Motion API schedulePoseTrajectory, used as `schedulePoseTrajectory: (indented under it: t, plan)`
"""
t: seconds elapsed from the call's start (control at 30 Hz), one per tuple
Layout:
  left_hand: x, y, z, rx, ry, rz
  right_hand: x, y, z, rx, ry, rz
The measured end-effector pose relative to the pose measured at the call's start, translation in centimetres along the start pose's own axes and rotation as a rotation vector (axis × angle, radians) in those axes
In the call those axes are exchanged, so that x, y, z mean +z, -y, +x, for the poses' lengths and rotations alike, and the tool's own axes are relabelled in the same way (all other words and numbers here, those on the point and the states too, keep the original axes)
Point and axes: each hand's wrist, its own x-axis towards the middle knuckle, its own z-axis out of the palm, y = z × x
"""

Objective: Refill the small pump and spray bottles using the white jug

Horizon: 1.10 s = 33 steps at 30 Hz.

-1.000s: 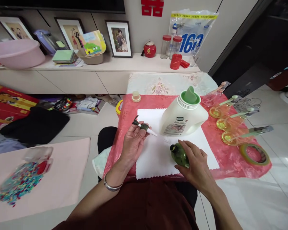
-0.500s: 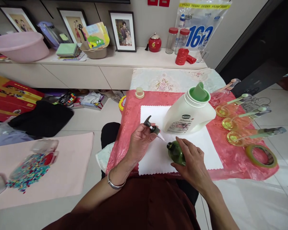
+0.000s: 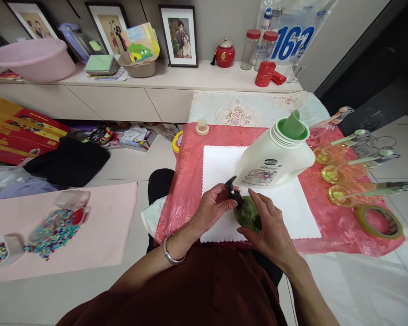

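Observation:
My left hand (image 3: 213, 207) pinches the black pump head (image 3: 234, 194) by its collar, at the neck of a small green bottle (image 3: 247, 213). The pump's tube is out of sight, and whether its thread has caught I cannot tell. Around the green bottle's side curls my right hand (image 3: 270, 224), steadying it over a white scalloped sheet (image 3: 221, 165). Just behind stands a big pale detergent jug (image 3: 275, 151), its mouth uncapped and showing a green spout (image 3: 293, 127).
To the right are several clear glasses (image 3: 342, 194) holding yellow liquid and a tape roll (image 3: 379, 222). A cap (image 3: 202, 127) sits on the red table cover (image 3: 187, 181). Colourful small pieces (image 3: 56, 233) lie on a pink mat (image 3: 104, 226) at left.
My left hand has brought the pump down and right to the green bottle's neck, its white tube disappearing from view. My right hand keeps its hold. The view has shifted slightly.

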Motion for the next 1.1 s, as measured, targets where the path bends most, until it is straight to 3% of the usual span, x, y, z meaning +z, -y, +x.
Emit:
schedulePoseTrajectory:
  t: [0.27, 0.5, 0.73, 0.93, 1.1]
  plan:
    - [-0.08, 0.24, 0.03, -0.002, 0.063, -0.011, -0.15, 0.06, 0.19, 0.043, 0.025, 0.127]
    - [-0.3, 0.29, 0.24, -0.015, -0.017, 0.006, 0.25, 0.18, -0.04, 0.067, -0.003, 0.185]
    - [-0.42, 0.17, 0.06, 0.006, 0.109, -0.059, 0.23, 0.13, -0.09, 0.174, 0.033, 0.341]
    - [-0.09, 0.26, 0.16, 0.001, -0.002, -0.043, 0.28, 0.47, -0.12, 0.164, 0.023, 0.366]
    - [-0.49, 0.09, 0.15, 0.005, 0.068, -0.088, 0.32, 0.44, -0.08, 0.188, 0.034, 0.419]
